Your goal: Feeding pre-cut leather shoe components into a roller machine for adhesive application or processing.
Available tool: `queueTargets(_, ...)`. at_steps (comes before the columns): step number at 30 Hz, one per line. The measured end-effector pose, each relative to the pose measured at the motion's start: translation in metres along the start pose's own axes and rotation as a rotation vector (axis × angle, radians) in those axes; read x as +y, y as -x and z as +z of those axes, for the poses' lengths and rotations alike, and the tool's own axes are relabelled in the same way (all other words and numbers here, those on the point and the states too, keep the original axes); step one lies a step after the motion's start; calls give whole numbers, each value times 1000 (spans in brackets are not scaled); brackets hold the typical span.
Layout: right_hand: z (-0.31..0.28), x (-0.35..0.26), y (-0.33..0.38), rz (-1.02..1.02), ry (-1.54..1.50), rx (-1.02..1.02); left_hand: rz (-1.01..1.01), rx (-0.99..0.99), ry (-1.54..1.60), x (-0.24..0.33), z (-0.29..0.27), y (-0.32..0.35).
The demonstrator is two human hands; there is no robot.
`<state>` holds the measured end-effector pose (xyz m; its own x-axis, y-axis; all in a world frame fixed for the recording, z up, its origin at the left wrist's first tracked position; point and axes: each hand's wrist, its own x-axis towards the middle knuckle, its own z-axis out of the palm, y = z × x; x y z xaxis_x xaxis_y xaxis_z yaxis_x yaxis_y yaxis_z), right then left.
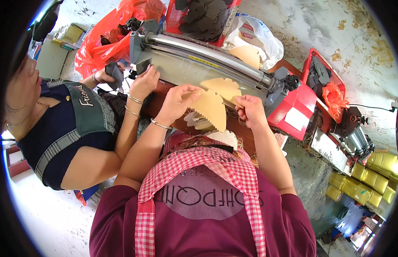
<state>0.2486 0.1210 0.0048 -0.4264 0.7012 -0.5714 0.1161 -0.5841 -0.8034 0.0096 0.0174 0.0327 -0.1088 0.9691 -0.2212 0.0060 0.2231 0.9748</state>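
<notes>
My left hand (180,103) pinches a flat tan piece with a zigzag edge (211,109) between thumb and fingers. A second tan piece with a notched rim (222,87) is gripped at its lower right corner by my right hand (251,111). The two pieces overlap in front of the roller machine (207,60), which has a long metal roller and a red end housing. Below my hands, partly hidden, more pale cut pieces (224,137) lie at the table's near edge by my checked apron. I cannot tell what material the pieces are.
At my left a co-worker's hands (145,81) hold dark grey pieces (114,75). Behind the machine stand a red plastic bag (102,47), a red basket of dark pieces (175,19) and a clear bag (271,43). Another red basket (306,68) stands at the right.
</notes>
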Motion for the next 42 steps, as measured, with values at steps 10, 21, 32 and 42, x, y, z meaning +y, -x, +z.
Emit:
queueTargets(10, 39, -14, 46, -264, 322, -69, 272, 412, -519, -4, 10, -2)
queueTargets(21, -1, -4, -3, -65, -200, 119, 17, 67, 74, -3, 1, 3)
queueTargets(32, 45, -4, 45, -147, 230, -90, 254, 383, -456, 6, 23, 0)
queueTargets(42, 4, 2, 8, -73, 299, 112, -10, 0, -10, 6, -2, 11)
